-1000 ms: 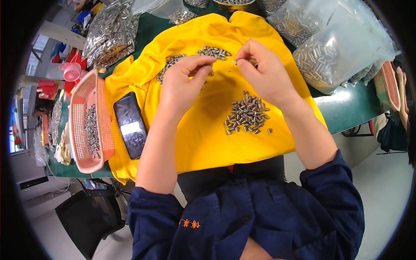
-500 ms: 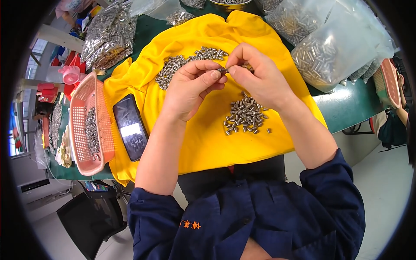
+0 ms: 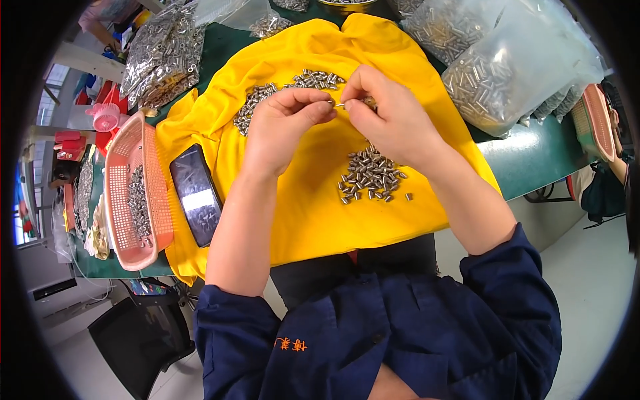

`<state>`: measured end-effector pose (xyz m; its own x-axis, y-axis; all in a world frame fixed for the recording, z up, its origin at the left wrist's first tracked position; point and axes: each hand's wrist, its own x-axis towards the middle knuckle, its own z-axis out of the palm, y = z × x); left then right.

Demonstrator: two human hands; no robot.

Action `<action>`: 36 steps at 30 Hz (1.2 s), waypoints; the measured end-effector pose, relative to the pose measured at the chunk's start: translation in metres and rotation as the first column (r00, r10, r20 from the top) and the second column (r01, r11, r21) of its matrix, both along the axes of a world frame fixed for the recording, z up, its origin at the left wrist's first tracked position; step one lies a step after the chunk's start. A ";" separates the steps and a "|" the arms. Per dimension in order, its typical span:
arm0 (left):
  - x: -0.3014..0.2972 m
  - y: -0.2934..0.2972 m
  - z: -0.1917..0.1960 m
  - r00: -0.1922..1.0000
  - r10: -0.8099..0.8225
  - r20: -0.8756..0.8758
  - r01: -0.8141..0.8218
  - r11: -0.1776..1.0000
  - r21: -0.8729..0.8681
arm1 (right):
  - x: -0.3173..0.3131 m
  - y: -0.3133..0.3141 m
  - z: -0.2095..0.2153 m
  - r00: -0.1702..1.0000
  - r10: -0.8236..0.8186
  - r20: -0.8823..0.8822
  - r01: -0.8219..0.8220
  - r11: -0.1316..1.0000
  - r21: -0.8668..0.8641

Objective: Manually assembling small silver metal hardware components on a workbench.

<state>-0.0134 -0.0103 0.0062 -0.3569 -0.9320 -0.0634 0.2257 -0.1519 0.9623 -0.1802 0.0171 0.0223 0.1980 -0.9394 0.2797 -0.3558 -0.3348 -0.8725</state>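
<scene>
Above a yellow cloth, my two hands meet fingertip to fingertip. My left hand is closed in a pinch on a small metal cylinder, mostly hidden by the fingers. From the pinched thumb and fingers of my right hand, a thin light-coloured pin sticks out toward that cylinder; whether they touch I cannot tell. Behind my left hand lies a pile of small metal cylinders. A second pile of metal cylinders rests in front of my right hand, with one lying apart.
A phone and a pink basket holding metal parts stand at the left. Clear bags of metal parts lie at the back left, and more bags at the back right. The green table shows beyond the cloth.
My hands have drawn slightly apart, baring the thin pin between the fingertips. The whole view has shifted a little.
</scene>
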 end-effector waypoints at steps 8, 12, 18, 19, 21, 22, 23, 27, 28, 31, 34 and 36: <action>-0.015 0.017 0.011 0.766 -0.100 0.635 0.471 0.759 -0.448 | -0.025 -0.015 0.002 0.955 -0.255 0.153 0.283 0.938 -0.201; -0.021 -0.029 0.012 0.580 0.201 0.789 0.385 0.786 -0.484 | -0.019 -0.012 0.003 0.961 -0.226 0.159 0.256 0.944 -0.209; -0.016 -0.073 -0.015 0.414 0.354 0.838 0.687 0.482 -0.544 | -0.011 -0.008 0.010 0.972 -0.219 0.091 0.233 0.952 -0.200; -0.019 -0.071 -0.012 0.414 0.352 0.839 0.690 0.481 -0.542 | -0.012 -0.007 0.011 0.976 -0.202 0.087 0.214 0.961 -0.173; -0.021 -0.064 -0.004 0.346 0.418 0.840 0.701 0.480 -0.528 | -0.011 -0.006 0.012 0.980 -0.181 0.088 0.192 0.970 -0.147; -0.023 -0.056 0.007 0.344 0.421 0.839 0.702 0.478 -0.528 | -0.013 -0.006 0.012 0.986 -0.152 0.070 0.159 0.981 -0.113; -0.027 -0.046 0.018 0.413 0.218 0.884 0.511 0.748 -0.423 | -0.015 -0.008 0.009 0.990 -0.133 0.050 0.137 0.988 -0.075; -0.013 -0.016 0.011 0.957 -0.062 0.285 0.097 0.989 -0.110 | -0.013 -0.008 0.006 0.992 -0.066 0.104 0.064 0.998 0.022; -0.010 -0.008 0.012 0.981 -0.083 0.177 0.097 0.993 -0.071 | -0.012 -0.007 0.006 0.995 -0.036 0.089 0.030 0.997 0.070; -0.003 -0.002 0.008 0.989 -0.091 0.119 0.098 0.994 -0.054 | -0.009 -0.005 0.007 0.996 0.021 0.088 -0.032 0.992 0.122; 0.000 -0.002 0.006 0.989 -0.083 0.121 0.090 0.994 -0.056 | -0.008 -0.005 0.006 0.994 0.048 0.099 -0.060 0.990 0.126; -0.001 -0.001 0.008 0.989 -0.081 0.126 0.087 0.995 -0.044 | -0.007 -0.005 0.006 0.994 0.051 0.097 -0.063 0.990 0.125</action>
